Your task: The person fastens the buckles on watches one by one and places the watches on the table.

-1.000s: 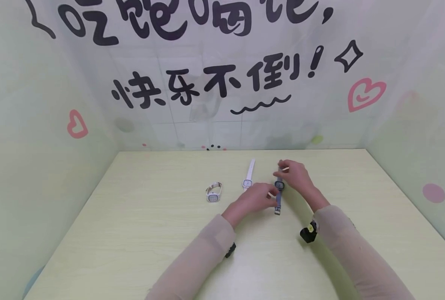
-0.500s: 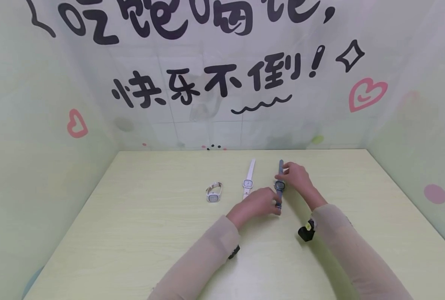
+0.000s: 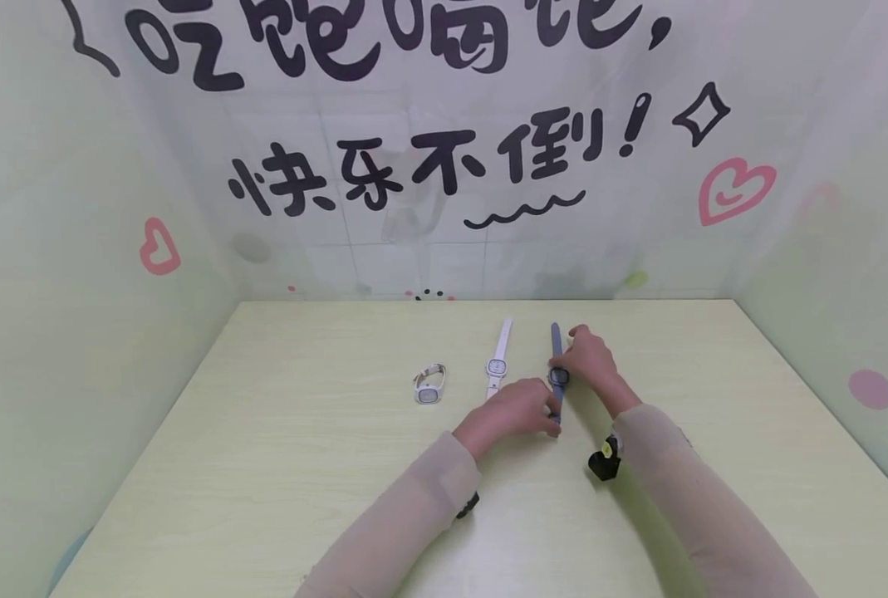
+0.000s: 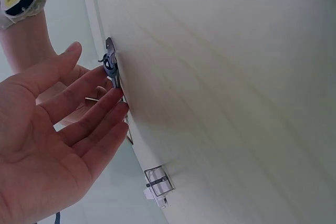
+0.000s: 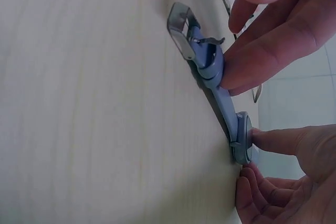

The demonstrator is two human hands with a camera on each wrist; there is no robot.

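Note:
A blue-grey wristwatch (image 3: 559, 376) lies lengthwise on the table, strap spread out, buckle end toward me. My left hand (image 3: 514, 407) is at the buckle end; the right wrist view shows its fingertips touching the strap (image 5: 223, 106) near the keeper loops, its thumb apart. Those fingers look nearly straight in the left wrist view, beside the watch's buckle (image 4: 109, 45). At the watch case (image 5: 242, 137), my right hand (image 3: 591, 361) pinches, thumb on the dial and fingers along the far side. Left of my hands lies a white wristwatch (image 3: 497, 367), stretched out, its lower strap partly hidden.
Farther left, a second white wristwatch (image 3: 429, 395) stands with its strap closed in a loop. The pale wooden table (image 3: 287, 465) ends at a back wall sheet (image 3: 384, 266) printed with dark lettering. Light side walls flank it.
My right hand has come down from the strap's far end to the watch case. My left hand has moved slightly right and nearer onto the buckle end. The watch has shifted slightly toward me.

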